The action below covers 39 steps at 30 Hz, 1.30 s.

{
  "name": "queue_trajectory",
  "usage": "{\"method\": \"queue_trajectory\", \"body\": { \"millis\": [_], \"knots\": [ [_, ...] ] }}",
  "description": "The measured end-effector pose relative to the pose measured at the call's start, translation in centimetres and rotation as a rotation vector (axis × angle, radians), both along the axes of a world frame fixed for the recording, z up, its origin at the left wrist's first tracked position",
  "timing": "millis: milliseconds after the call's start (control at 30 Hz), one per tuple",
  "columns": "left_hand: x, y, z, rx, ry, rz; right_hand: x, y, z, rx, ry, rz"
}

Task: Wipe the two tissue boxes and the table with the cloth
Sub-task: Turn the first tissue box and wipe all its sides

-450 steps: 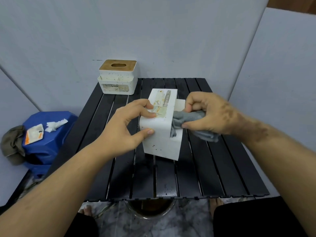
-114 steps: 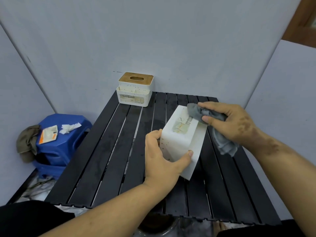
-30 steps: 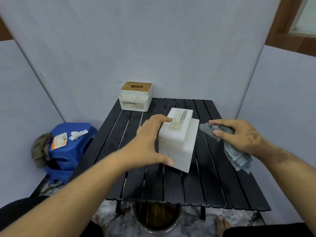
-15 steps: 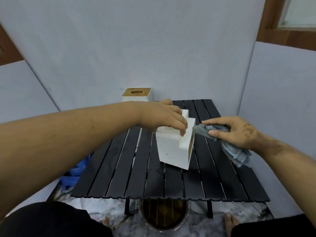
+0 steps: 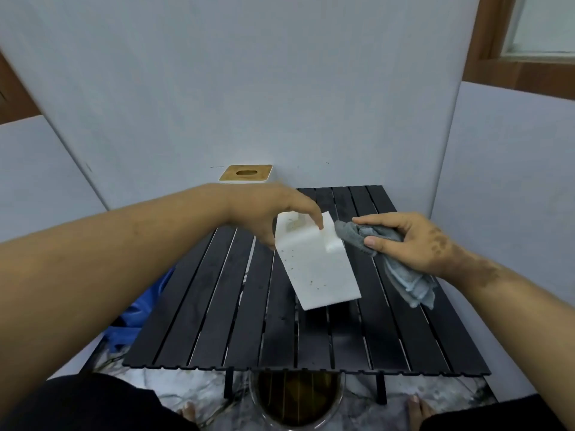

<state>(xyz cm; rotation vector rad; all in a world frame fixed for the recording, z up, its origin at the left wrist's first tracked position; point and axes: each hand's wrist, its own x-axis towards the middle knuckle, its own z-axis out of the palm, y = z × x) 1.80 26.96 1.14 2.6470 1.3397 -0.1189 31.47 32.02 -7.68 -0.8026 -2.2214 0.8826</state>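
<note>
A white speckled tissue box [image 5: 314, 269] stands tilted on the black slatted table [image 5: 224, 321], its top leaning to the left. My left hand [image 5: 267, 213] grips its upper end from the far side, fingers over the top. My right hand [image 5: 410, 244] is shut on a bunched grey cloth [image 5: 367, 237], whose free end hangs down; the cloth touches the box's upper right corner. A second tissue box with a wooden lid [image 5: 245, 173] stands at the table's back left corner, mostly hidden by my left forearm.
Grey panels wall in the table at the back and on both sides. A blue stool [image 5: 140, 318] shows under my left arm, left of the table. A round bin [image 5: 298, 396] stands on the floor below the table's front edge, between two bare feet.
The box has tipped from upright to leaning left, with my left hand shifted to its far top end. The cloth has moved in against the box's upper right corner.
</note>
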Motion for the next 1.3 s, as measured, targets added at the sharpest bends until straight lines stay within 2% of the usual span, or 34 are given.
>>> {"method": "queue_trajectory", "body": {
  "millis": [100, 300, 400, 633, 967, 1167, 1300],
  "knots": [
    [-1.8, -1.3, 0.0, -0.061, -0.161, 0.207, -0.7, 0.1, 0.5, -0.043, 0.077, 0.011],
    [-4.9, -4.4, -1.7, -0.121, -0.559, 0.477, -2.4, 0.5, 1.4, -0.076, 0.151, 0.017],
    [-5.4, -6.3, -3.2, -0.141, -0.763, 0.566, -3.0, 0.9, 2.2, -0.072, 0.181, 0.037],
    [-4.5, -8.5, -7.5, -0.200, -1.048, 0.721, -4.6, 2.3, 2.1, -0.091, 0.196, 0.038],
    [-4.8, -7.9, -11.0, -0.190, -1.114, 0.779, -5.0, 2.7, 0.6, -0.160, 0.161, -0.014],
    [-4.6, -8.0, -12.7, -0.083, -1.110, 0.736, -4.0, 1.5, 1.2, 0.010, 0.011, 0.026],
    [-4.3, -8.0, -13.7, -0.081, -1.201, 0.726, -4.1, -0.1, 2.5, 0.125, -0.090, 0.227]
  ]
}}
